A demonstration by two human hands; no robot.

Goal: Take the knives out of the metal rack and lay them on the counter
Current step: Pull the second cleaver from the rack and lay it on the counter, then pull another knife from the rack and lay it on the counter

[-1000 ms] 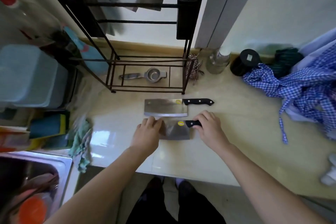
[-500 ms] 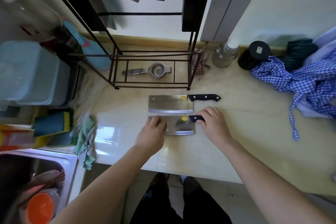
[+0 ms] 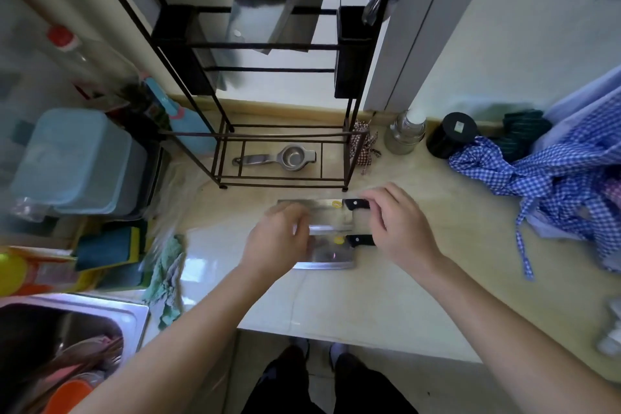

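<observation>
Two cleavers lie flat on the worktop [image 3: 386, 296], blades to nine o'clock and black handles to three o'clock, one behind the other: the near cleaver [image 3: 331, 254] sits at six o'clock of the far cleaver [image 3: 322, 207], close and parallel, likely so the row stays tidy and every handle is easy to reach. At twelve o'clock of both stands the metal rack [image 3: 282, 84], where at least one more broad blade [image 3: 268, 20] hangs in the upper slots, so the job looks unfinished. The left hand [image 3: 277, 244] hovers over the blades, fingers loosely curled, blurred, gripping nothing I can make out. The right hand [image 3: 401, 228] is half open over the handles, empty, though whether it touches them I cannot tell.
</observation>
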